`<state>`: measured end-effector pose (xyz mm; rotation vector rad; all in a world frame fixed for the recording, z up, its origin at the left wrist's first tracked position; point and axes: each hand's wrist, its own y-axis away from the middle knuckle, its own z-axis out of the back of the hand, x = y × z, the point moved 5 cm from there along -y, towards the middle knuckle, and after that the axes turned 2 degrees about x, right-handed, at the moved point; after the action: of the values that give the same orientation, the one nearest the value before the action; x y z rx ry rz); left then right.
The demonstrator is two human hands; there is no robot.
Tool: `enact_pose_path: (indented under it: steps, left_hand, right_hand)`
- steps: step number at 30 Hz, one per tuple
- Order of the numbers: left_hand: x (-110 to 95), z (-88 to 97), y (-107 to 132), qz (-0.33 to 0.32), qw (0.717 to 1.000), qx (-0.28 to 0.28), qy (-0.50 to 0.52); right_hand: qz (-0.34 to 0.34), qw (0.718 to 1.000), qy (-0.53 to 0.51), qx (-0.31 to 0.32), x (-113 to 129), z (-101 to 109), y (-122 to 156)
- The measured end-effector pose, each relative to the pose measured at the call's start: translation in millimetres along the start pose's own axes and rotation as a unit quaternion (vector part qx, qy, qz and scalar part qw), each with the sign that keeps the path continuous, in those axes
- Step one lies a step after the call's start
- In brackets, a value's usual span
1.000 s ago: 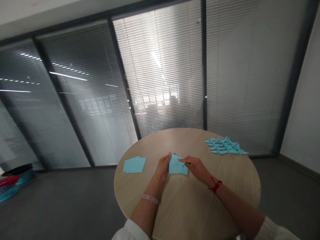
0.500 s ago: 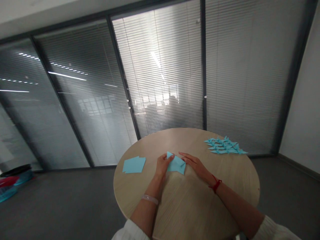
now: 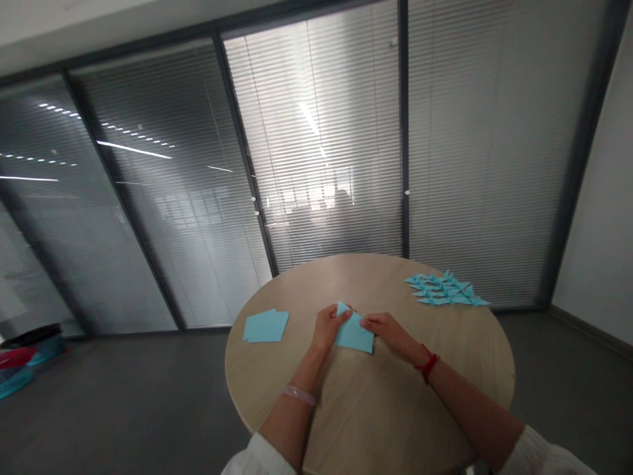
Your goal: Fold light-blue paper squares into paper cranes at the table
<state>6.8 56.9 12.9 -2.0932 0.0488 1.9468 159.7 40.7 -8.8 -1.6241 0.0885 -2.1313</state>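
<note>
A light blue sheet of origami paper (image 3: 354, 335), partly folded, is held between my two hands over the middle of the round table. My left hand (image 3: 327, 326) grips its upper left side, thumb on top and fingers behind. At the right edge, my right hand (image 3: 388, 330) pinches the paper between thumb and fingers. Some fingertips are hidden behind the sheet, and the fold lines are too small to make out fully.
Flat blue sheets (image 3: 266, 327) lie on the left of the wooden table (image 3: 376, 402). Several folded blue paper cranes (image 3: 445, 289) sit in rows at the back right. Glass panels with blinds (image 3: 326, 145) stand behind. Tubs (image 3: 34, 353) are on the floor at far left.
The paper has shifted slightly right and toward me, and its visible outline differs. My right hand has gone from spread fingers to a pinch on its edge; my left hand moved slightly right.
</note>
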Motion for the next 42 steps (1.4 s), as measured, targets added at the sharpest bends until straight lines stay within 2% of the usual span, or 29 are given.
enact_pose_path:
  steps: [12, 22, 34, 42]
  left_hand:
    - [-1.9, -6.9, 3.1, -0.014, 0.999, 0.024, -0.041]
    - [-1.3, -1.7, -0.9, -0.038, 0.99, -0.015, -0.135]
    - [-1.7, -4.1, 1.4, -0.027, 0.994, 0.013, -0.108]
    - [-4.7, -3.0, 2.2, -0.031, 0.997, -0.011, -0.064]
  right_hand:
    - [-0.001, 1.0, 0.011, -0.012, 0.4, 0.3, 0.2]
    - [-0.004, 1.0, -0.008, 0.005, -3.2, -3.3, 0.0]
    - [0.008, 0.999, 0.008, 0.033, 2.6, -3.9, 1.6]
    - [0.007, 0.999, 0.025, 0.027, -0.7, -4.1, 0.2]
